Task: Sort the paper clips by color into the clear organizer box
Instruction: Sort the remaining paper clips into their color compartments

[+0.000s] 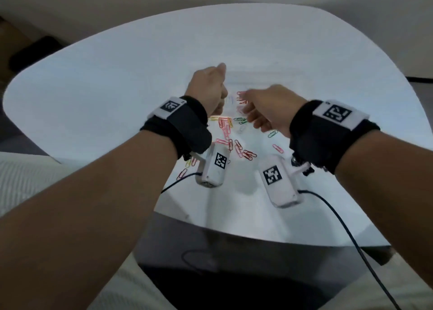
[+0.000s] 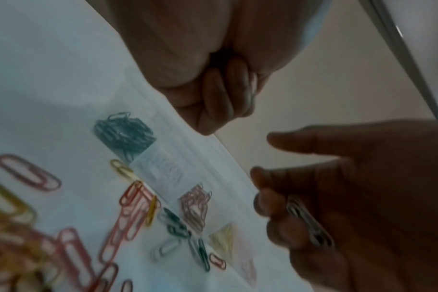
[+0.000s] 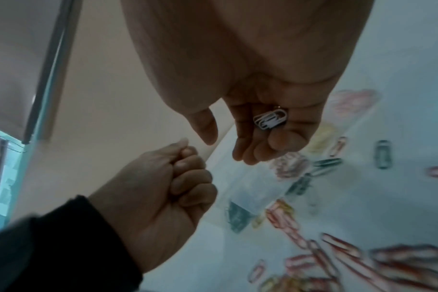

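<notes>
The clear organizer box (image 1: 255, 79) lies on the white table (image 1: 112, 75) just beyond both hands. Its compartments hold dark green clips (image 2: 124, 134), white clips (image 2: 165, 171), red clips (image 2: 195, 205) and yellow clips (image 2: 223, 237). My left hand (image 1: 208, 87) is a closed fist (image 3: 168, 187) above the box's left end; nothing shows inside it. My right hand (image 1: 262, 109) hovers over the box's near edge, its fingers curled round a few white paper clips (image 3: 270, 119). Loose red, pink, yellow and green clips (image 1: 226, 131) are scattered on the table between my wrists.
More loose clips (image 1: 277, 148) lie near my right wrist. Black cables (image 1: 351, 234) run from the wrist cameras over the table's front edge (image 1: 234, 232). A dark object (image 1: 35, 52) sits on the floor at the far left.
</notes>
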`<state>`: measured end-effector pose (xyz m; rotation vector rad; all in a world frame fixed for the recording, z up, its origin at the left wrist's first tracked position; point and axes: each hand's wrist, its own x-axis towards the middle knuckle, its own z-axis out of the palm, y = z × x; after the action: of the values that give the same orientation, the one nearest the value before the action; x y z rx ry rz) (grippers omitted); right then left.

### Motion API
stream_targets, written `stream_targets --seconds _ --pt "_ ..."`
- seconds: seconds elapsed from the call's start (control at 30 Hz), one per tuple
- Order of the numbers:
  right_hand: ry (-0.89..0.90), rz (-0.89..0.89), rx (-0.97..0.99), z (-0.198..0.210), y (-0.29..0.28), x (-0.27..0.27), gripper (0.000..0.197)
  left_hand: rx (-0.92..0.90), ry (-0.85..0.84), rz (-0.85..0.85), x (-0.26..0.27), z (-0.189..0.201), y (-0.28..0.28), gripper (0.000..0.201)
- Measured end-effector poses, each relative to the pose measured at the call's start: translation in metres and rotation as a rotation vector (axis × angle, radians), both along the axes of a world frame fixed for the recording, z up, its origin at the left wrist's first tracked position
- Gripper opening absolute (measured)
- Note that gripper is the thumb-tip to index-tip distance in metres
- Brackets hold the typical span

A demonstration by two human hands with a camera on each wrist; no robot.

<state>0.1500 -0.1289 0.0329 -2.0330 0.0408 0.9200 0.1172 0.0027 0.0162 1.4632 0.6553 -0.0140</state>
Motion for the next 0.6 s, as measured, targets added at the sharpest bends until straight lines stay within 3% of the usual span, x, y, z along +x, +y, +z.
stream_targets --seconds 0.17,0.3,0.6 --pt "-0.113 -0.056 0.042 0.016 0.041 0.022 0.030 0.169 0.149 -0.075 0.010 0.008 0.016 0.028" --pt "-0.070 -0.095 0.072 0.013 0.057 0.029 0.029 0.377 0.298 -0.204 0.016 0.011 0.023 0.019" --pt "0.057 -0.202 0.167 0.004 0.053 0.023 0.037 0.334 0.306 -0.195 0.019 0.019 0.020 0.016"
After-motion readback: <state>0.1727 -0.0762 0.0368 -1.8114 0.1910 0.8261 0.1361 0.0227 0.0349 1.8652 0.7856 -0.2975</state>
